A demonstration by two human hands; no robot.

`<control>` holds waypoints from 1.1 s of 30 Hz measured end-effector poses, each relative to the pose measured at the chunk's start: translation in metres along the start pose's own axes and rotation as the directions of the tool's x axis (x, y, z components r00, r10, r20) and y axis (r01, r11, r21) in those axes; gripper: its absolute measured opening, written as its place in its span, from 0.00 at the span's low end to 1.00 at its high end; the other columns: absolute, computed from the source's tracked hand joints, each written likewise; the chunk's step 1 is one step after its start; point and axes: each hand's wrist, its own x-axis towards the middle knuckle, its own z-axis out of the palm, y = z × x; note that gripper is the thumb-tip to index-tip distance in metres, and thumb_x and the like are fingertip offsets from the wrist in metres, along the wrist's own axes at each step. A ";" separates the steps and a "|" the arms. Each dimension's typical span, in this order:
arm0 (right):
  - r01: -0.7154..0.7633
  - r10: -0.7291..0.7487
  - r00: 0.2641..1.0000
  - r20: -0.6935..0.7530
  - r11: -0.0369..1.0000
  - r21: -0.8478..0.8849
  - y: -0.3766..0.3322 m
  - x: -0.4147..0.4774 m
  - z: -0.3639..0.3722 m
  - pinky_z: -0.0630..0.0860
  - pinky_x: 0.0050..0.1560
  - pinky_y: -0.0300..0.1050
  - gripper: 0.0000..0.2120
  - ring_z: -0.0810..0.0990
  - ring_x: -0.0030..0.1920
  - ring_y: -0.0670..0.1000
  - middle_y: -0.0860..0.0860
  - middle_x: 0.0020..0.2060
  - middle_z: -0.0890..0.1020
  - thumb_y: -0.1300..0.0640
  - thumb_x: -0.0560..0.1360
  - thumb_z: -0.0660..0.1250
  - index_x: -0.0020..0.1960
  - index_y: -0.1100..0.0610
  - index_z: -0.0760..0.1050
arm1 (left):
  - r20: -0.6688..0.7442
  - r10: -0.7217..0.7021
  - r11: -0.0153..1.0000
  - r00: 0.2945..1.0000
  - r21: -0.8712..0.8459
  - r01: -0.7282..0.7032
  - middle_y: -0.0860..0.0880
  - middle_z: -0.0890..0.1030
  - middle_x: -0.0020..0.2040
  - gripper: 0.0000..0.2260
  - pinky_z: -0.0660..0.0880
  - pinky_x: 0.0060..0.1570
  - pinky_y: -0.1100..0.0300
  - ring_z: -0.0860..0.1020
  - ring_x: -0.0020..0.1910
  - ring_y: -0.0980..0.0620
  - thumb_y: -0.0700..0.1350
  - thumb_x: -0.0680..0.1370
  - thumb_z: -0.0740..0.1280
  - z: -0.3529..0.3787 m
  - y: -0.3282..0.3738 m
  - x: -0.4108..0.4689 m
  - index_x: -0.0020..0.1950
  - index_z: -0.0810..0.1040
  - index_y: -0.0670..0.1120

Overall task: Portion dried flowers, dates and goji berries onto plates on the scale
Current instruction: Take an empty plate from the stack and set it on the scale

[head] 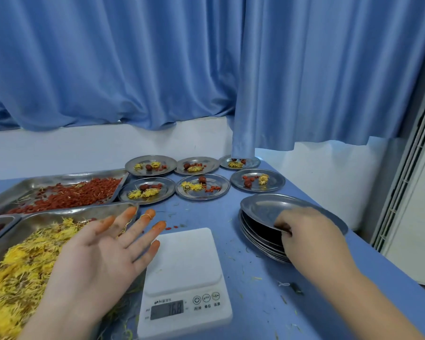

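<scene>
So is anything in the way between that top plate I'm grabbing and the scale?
Nothing visible. The right hand grips the top plate of the stack; the scale platform is bare, and the open left hand hovers beside it.

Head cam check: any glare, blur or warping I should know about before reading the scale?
Head view: wide-angle bends the curtain and table edges; the scale display is dim, digits soft; glare streaks on the top plate; both hands sharp, left hand, right hand.

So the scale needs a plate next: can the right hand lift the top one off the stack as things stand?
Probably yes. The right hand already pinches the near rim of the top plate, which is tilted up off the stack, with nothing on it.
</scene>
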 end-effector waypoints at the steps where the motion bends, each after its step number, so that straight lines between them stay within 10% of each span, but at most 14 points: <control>1: 0.020 -0.019 0.998 -0.065 1.000 0.011 0.000 0.000 -0.002 0.74 0.39 0.50 0.11 0.76 0.42 0.55 0.48 0.36 0.79 0.69 0.65 0.65 0.39 0.54 0.79 | -0.014 0.012 1.000 1.000 -0.012 -0.012 0.42 0.81 0.61 0.16 0.72 0.57 0.44 0.81 0.58 0.37 0.49 0.74 0.62 -0.006 -0.001 -0.002 0.61 0.77 0.48; 12: 0.450 -0.384 0.807 -0.450 0.892 0.046 -0.039 -0.020 0.008 0.68 0.35 0.49 0.08 0.73 0.34 0.57 0.51 0.31 0.76 0.70 0.65 0.69 0.36 0.58 0.79 | -0.073 0.099 0.989 0.992 -0.104 -0.106 0.47 0.83 0.52 0.13 0.73 0.50 0.51 0.84 0.48 0.45 0.51 0.75 0.62 -0.025 -0.015 -0.015 0.56 0.79 0.49; 33: 0.668 -0.644 0.729 -0.231 0.744 0.033 -0.086 -0.042 0.047 0.71 0.32 0.47 0.10 0.76 0.33 0.54 0.47 0.35 0.79 0.65 0.59 0.77 0.35 0.53 0.82 | -0.226 0.240 0.948 0.944 -0.153 -0.278 0.49 0.79 0.40 0.10 0.70 0.42 0.56 0.76 0.37 0.50 0.50 0.75 0.61 -0.033 -0.003 -0.024 0.48 0.79 0.48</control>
